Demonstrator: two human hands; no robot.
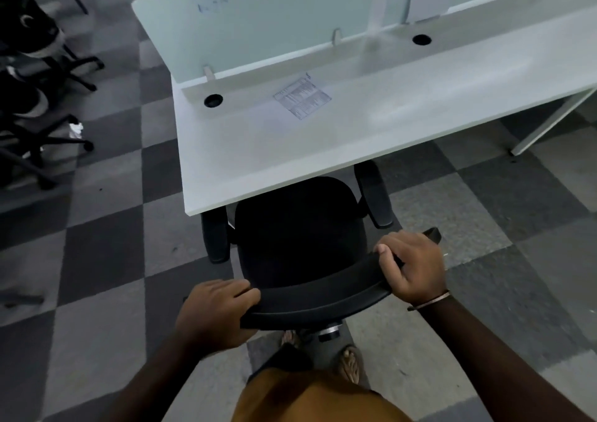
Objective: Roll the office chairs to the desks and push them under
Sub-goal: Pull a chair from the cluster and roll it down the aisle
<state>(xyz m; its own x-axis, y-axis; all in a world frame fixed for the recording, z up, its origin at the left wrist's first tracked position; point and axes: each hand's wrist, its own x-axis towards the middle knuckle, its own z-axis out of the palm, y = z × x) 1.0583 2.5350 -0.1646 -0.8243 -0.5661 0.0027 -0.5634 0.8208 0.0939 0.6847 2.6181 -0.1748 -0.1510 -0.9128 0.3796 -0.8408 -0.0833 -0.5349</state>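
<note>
A black office chair (297, 237) stands in front of me at the near edge of a white desk (258, 150). The front of its seat and both armrests reach partly under the desk top. My left hand (216, 311) grips the left end of the chair's curved backrest top. My right hand (413, 266), with a thin bracelet at the wrist, grips the right end of the same backrest. The chair's base and wheels are mostly hidden below the seat; a chrome part of the column shows under the backrest.
A frosted divider panel (274, 24) runs along the desk's far side. A printed paper (302, 98) lies on the desk, near two cable holes. Other black office chairs (35, 105) stand on the checkered carpet at the left. A desk leg (549, 124) stands at the right.
</note>
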